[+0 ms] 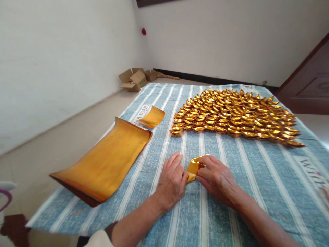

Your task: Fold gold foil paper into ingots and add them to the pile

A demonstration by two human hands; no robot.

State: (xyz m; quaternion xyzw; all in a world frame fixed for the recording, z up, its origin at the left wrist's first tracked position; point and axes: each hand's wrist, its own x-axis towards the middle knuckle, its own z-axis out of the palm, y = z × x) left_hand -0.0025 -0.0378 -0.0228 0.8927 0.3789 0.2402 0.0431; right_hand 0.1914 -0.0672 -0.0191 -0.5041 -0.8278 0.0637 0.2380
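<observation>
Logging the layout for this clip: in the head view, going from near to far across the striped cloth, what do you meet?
Left hand and right hand on a half-folded gold paper → big stack of gold sheets → small curled gold sheet → rows of folded gold pieces → cardboard boxes on the floor.

Striped cloth [257, 178] (gold sheets [105, 164], folded ingots [236, 116])

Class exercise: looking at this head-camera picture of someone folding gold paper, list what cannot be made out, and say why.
- Folded gold paper: its lower part is hidden under both hands, left hand and right hand.
- Printed lettering on the striped cloth: partly covered by the small gold sheet, cut off at the right edge.
- Cardboard box contents: too small.
- Far gold ingots: too small to count.
</observation>
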